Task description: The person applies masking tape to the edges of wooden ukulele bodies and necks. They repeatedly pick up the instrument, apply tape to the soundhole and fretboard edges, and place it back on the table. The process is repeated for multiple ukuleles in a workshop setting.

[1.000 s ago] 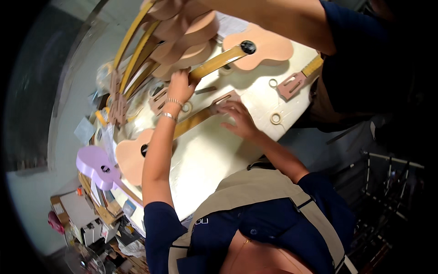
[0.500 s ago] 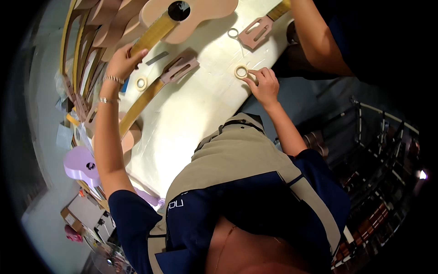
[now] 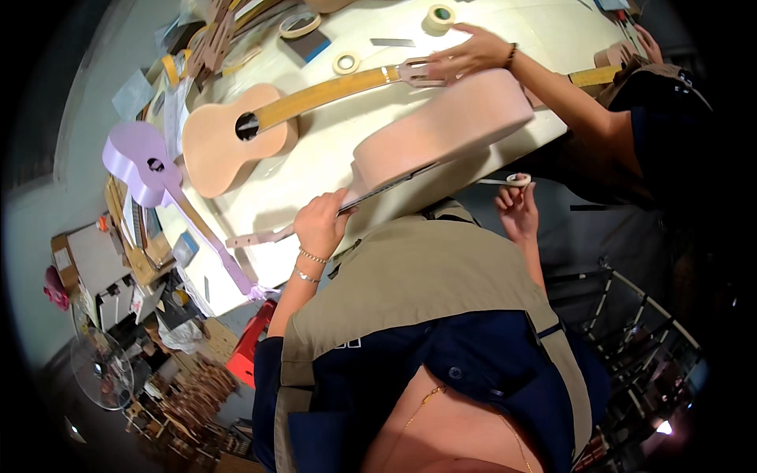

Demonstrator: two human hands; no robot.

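Note:
My left hand [image 3: 321, 224] is wrapped round the neck of an unfinished, pale pinkish guitar [image 3: 445, 126]. That guitar is tipped on its side by the table's near edge, its headstock [image 3: 251, 239] pointing left and its soundhole out of sight. Off the edge to the right, my right hand [image 3: 518, 213] pinches a roll of masking tape [image 3: 518, 180]; a short pale strip runs leftward from it. Behind lies a second unfinished guitar [image 3: 209, 154], face up, with a yellowish fretboard. Another person's hand [image 3: 477, 55] is at its headstock.
A purple guitar [image 3: 136, 162] lies at the left. Towards the back of the white table [image 3: 331, 169] are a tape roll [image 3: 345, 62], another with a green core [image 3: 440, 17] and a flat metal strip [image 3: 392, 42]. The other person's arm [image 3: 572, 98] reaches in from the right.
My view has swung. The guitar in my left hand now lies nearer me, on its side, neck leftward. My right hand has lifted the tape roll off the table, and a strip now extends from it.

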